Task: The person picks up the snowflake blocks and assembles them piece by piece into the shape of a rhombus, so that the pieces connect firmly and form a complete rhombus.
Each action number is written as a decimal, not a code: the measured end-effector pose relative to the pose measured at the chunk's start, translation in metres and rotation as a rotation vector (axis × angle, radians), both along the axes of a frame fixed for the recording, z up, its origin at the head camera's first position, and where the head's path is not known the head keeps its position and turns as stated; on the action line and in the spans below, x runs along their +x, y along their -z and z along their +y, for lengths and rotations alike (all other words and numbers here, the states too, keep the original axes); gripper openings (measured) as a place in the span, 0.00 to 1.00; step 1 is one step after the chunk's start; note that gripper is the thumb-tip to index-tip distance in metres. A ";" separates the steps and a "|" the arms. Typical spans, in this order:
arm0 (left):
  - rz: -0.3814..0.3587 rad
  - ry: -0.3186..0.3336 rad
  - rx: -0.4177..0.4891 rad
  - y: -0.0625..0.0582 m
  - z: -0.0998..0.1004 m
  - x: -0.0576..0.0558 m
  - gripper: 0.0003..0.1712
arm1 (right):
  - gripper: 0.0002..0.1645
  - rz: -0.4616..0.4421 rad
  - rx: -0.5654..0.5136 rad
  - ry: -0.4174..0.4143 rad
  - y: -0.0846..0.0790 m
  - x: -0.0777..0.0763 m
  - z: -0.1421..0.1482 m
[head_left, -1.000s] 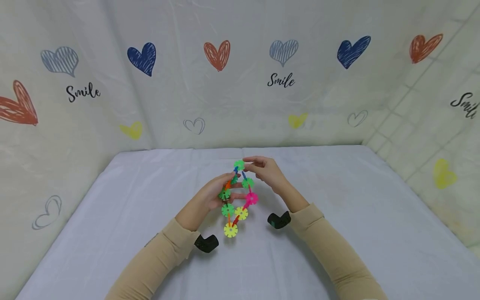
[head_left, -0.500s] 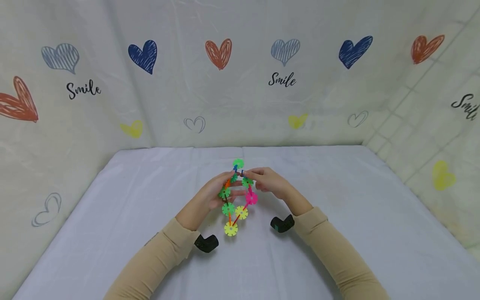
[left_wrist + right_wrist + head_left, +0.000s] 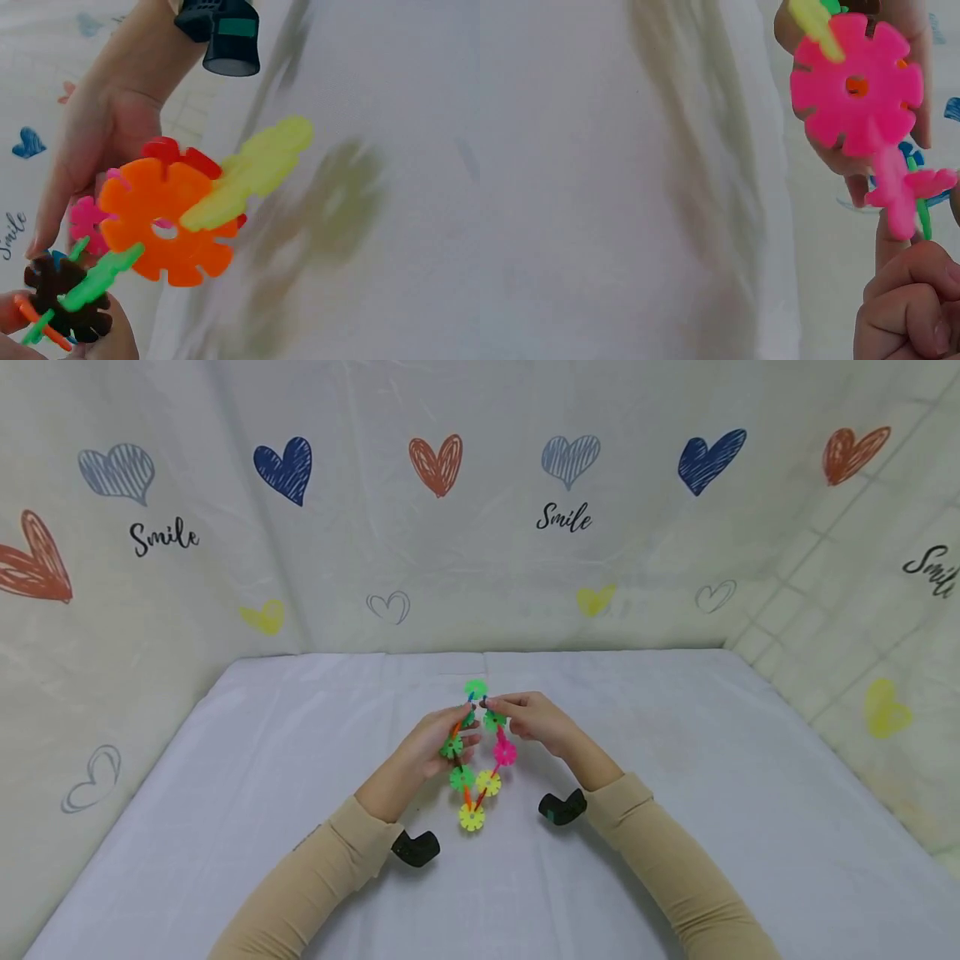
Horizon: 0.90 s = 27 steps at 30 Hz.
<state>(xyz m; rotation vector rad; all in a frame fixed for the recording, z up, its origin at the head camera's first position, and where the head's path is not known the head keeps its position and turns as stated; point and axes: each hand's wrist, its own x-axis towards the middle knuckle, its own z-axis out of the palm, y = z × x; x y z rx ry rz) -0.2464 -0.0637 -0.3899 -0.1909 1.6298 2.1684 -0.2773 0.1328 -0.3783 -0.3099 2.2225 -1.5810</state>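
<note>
A loop of notched plastic snowflake discs, joined edge to edge, hangs between both hands in the head view. My left hand (image 3: pixel 435 742) grips its left side near the top, by the green and orange discs. My right hand (image 3: pixel 536 720) pinches the upper right part, by a blue disc. A green disc (image 3: pixel 476 689) tops the loop, and a yellow disc (image 3: pixel 471 817) hangs lowest. The left wrist view has an orange disc (image 3: pixel 135 251) and a brown disc (image 3: pixel 82 322) close up. A pink disc (image 3: pixel 825 97) fills the right wrist view's upper right. Fingers partly hide the blue discs.
A white cloth covers the table (image 3: pixel 675 735). Behind it hangs a white backdrop (image 3: pixel 480 552) printed with hearts and "Smile". Black wrist cameras (image 3: pixel 562 807) sit below both wrists, close to the loop.
My right hand has come down from the top green disc to the blue disc at the loop's upper right. The loop's lower end has swung slightly right. My left hand keeps its grip.
</note>
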 end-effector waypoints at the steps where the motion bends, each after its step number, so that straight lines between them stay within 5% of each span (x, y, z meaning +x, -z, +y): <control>1: 0.004 -0.006 0.000 0.000 0.000 0.000 0.27 | 0.29 0.002 0.011 0.011 0.000 -0.001 -0.001; 11: -0.006 -0.023 0.037 0.002 -0.003 -0.004 0.30 | 0.29 -0.048 0.005 0.071 0.006 -0.002 -0.009; 27: 0.039 0.043 0.143 0.004 -0.013 -0.005 0.35 | 0.29 -0.087 -0.039 0.031 -0.001 0.001 -0.009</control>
